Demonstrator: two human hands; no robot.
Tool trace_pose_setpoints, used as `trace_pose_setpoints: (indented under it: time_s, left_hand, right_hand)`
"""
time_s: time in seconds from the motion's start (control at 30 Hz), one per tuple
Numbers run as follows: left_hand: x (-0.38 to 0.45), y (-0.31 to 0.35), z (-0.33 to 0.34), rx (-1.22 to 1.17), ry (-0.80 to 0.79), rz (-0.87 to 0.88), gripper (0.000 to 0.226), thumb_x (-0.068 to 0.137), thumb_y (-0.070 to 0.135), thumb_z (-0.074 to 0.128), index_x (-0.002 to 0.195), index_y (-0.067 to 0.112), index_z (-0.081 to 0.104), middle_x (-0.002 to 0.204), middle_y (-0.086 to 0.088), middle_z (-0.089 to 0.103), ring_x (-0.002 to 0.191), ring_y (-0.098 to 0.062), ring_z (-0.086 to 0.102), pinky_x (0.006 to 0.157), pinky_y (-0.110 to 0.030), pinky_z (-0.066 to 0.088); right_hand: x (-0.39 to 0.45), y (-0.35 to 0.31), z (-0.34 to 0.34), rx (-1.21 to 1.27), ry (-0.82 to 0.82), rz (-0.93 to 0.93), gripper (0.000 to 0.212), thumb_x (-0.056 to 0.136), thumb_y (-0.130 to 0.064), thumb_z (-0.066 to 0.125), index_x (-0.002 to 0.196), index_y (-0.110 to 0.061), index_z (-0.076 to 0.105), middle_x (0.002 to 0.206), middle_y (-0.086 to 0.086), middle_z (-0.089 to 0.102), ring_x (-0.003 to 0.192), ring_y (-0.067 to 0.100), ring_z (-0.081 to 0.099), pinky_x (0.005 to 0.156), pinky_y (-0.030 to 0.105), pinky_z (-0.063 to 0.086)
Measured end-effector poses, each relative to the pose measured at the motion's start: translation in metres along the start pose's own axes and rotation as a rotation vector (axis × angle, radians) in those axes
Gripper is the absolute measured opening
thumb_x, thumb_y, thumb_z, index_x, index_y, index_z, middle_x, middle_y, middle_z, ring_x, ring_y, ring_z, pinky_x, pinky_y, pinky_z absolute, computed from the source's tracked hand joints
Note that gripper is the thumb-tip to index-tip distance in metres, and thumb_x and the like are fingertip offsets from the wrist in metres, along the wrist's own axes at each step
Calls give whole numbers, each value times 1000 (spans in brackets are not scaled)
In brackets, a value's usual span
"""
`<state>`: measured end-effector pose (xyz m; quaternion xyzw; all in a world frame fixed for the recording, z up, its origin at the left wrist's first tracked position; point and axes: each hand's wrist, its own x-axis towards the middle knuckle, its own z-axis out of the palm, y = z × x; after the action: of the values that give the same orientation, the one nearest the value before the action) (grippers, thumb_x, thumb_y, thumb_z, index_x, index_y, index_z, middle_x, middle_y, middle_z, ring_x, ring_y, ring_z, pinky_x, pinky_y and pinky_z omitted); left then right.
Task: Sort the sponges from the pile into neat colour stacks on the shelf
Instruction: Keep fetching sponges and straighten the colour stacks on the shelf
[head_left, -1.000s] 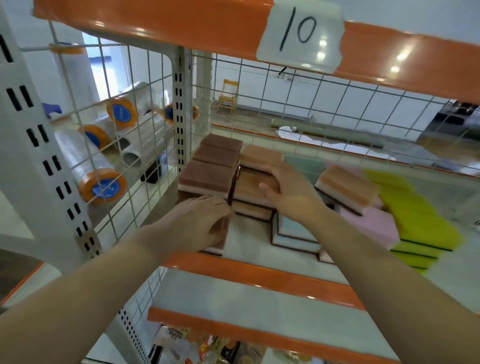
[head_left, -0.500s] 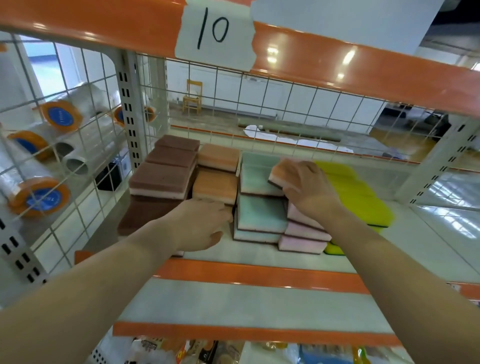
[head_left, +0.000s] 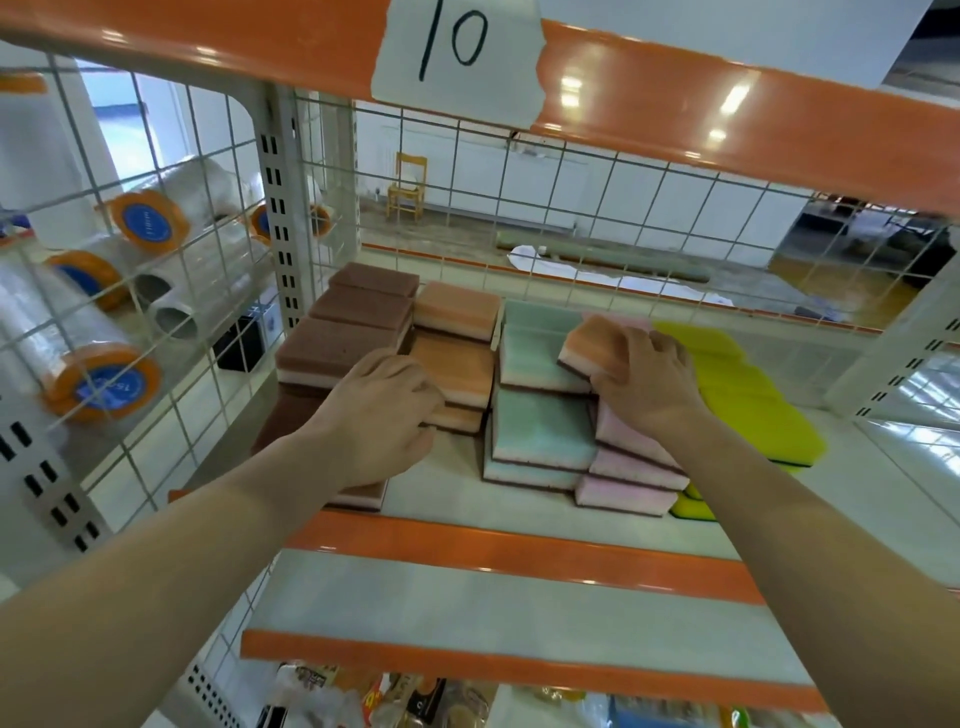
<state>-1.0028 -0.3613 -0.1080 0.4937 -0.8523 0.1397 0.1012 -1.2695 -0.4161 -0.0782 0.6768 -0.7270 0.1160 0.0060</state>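
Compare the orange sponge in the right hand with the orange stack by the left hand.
The held sponge is single and tilted, lifted over the green and pink stacks; the orange stack lies flat, several high, on the shelf. The right hand grips the one; the left hand rests against the other. Both share orange tops.

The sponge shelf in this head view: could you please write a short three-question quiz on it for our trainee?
1. True or false: the right hand holds an orange sponge.
2. Which stack lies farthest right on the shelf? A) brown B) green C) yellow
3. Fill in: the paper label on the upper beam reads ____.

Key:
1. True; the sponge is raised over the pink stack.
2. C; the yellow stack lies right of the pink one, while the brown stack and green stack lie further left.
3. 10
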Motion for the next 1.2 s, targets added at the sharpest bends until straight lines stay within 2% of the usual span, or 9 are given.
trace_pose_setpoints:
  time_s: [0.1, 0.23, 0.43, 0.53, 0.73, 0.83, 0.93, 1.07, 1.2]
  left_hand:
    - [-2, -5, -4, -42, 33, -81, 30, 77, 29, 51, 90, 13, 73, 92, -2, 68, 93, -24, 65, 95, -39, 44]
    - [-4, -15, -7, -156, 91, -209, 30, 83, 20, 66, 109, 8, 66, 110, -9, 63, 109, -32, 56, 99, -44, 37]
    - [3, -23, -7, -148, 23, -288, 49, 92, 33, 52, 136, 13, 46, 137, -5, 46, 131, -25, 35, 110, -35, 22]
    - [8, -24, -7, -142, -50, -303, 57, 94, 40, 46, 144, 15, 33, 146, -2, 35, 138, -21, 24, 112, -30, 15]
    - [15, -27, -6, -147, -119, -325, 64, 95, 46, 40, 148, 16, 22, 154, -1, 23, 143, -19, 14, 115, -31, 10]
    - [16, -30, -7, -155, -119, -334, 63, 95, 47, 40, 148, 18, 22, 154, -1, 23, 143, -20, 14, 115, -32, 10]
    - [16, -37, -9, -159, -104, -340, 63, 93, 47, 43, 147, 19, 26, 152, -1, 26, 142, -21, 18, 114, -35, 12]
    - [16, -48, -11, -179, -91, -360, 66, 90, 47, 49, 146, 18, 29, 150, -2, 31, 140, -20, 25, 115, -40, 19]
    - [17, -53, -8, -211, -181, -339, 72, 90, 51, 47, 149, 19, 20, 155, 1, 21, 142, -17, 18, 115, -34, 13]
  right_hand:
    - [3, -1, -2, 34, 6, 20, 63, 88, -36, 57, 141, -14, 31, 138, 21, 36, 129, 38, 32, 108, 42, 27]
    - [6, 1, -7, 15, 13, 10, 67, 85, -43, 61, 137, -9, 37, 133, 24, 39, 122, 39, 36, 103, 40, 28]
    - [10, 4, -12, 1, -14, -16, 78, 82, -47, 64, 143, -14, 29, 138, 22, 38, 126, 37, 34, 104, 38, 24]
    - [14, 3, -13, -14, 23, -62, 75, 80, -49, 65, 140, -16, 34, 133, 20, 45, 123, 35, 39, 101, 36, 24]
    - [17, -18, -13, 93, 110, -218, 72, 73, -42, 70, 137, -26, 40, 131, 9, 46, 122, 32, 37, 99, 35, 27]
    - [15, -38, -17, 153, 91, -292, 71, 78, -36, 69, 140, -26, 36, 134, 8, 39, 126, 31, 32, 99, 33, 27]
    - [21, -57, -14, 216, 114, -379, 72, 76, -36, 72, 139, -24, 38, 131, 9, 42, 126, 31, 32, 100, 31, 25]
    - [30, -84, -9, 267, 66, -406, 74, 77, -36, 72, 141, -25, 35, 133, 9, 38, 125, 30, 30, 101, 33, 26]
    - [37, -101, -3, 221, 1, -451, 75, 80, -35, 70, 143, -27, 31, 136, 9, 35, 126, 30, 28, 101, 32, 26]
